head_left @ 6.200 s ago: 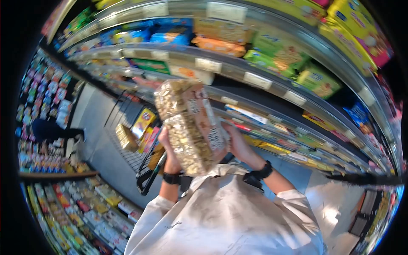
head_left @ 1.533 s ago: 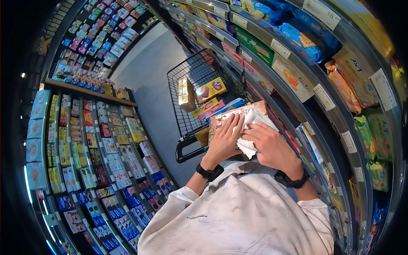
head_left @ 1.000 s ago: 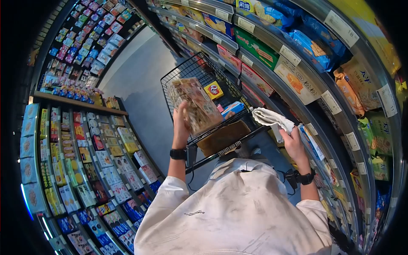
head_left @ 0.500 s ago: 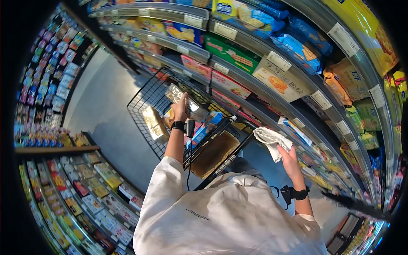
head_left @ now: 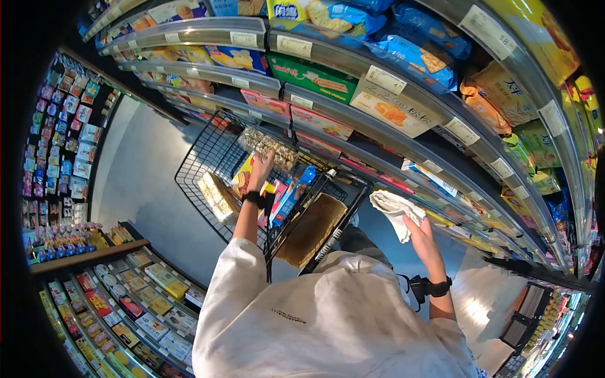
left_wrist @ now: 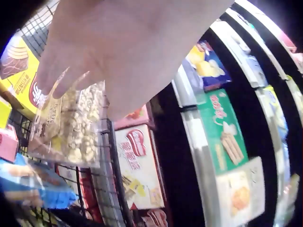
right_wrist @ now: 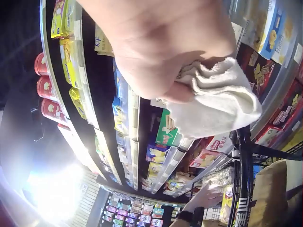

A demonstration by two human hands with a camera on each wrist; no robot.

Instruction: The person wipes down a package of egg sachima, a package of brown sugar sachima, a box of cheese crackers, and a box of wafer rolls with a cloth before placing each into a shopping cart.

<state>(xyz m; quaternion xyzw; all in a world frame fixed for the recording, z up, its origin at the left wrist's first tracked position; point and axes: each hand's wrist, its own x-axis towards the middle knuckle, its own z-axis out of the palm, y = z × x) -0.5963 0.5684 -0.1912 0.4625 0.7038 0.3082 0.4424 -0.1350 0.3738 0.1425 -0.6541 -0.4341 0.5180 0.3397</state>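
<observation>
In the head view the left hand (head_left: 261, 170) reaches into the black wire cart (head_left: 195, 154) and touches a clear package of nut-like pieces (head_left: 277, 151) lying against the cart's shelf side. The left wrist view shows its extended fingers (left_wrist: 59, 80) over that package (left_wrist: 83, 125). My right hand (head_left: 425, 242) holds a folded white cloth (head_left: 394, 208) beside the cart handle, pinched between thumb and fingers. In the right wrist view the cloth (right_wrist: 215, 101) hangs from the hand (right_wrist: 161, 52), its fingertips hidden.
Inside the cart are a gold-wrapped package (head_left: 217, 196), a yellow box (head_left: 242, 176), a pink box and a blue pack (head_left: 296, 195). A brown bag (head_left: 312, 230) sits near the handle. Stocked shelves (head_left: 372, 145) curve along the right; a lower display (head_left: 145, 302) stands left.
Since the earlier frames, the nut package has gone from both hands, through the left hand alone, down into the cart. The left hand's grip has loosened. The right hand keeps the cloth, off the package.
</observation>
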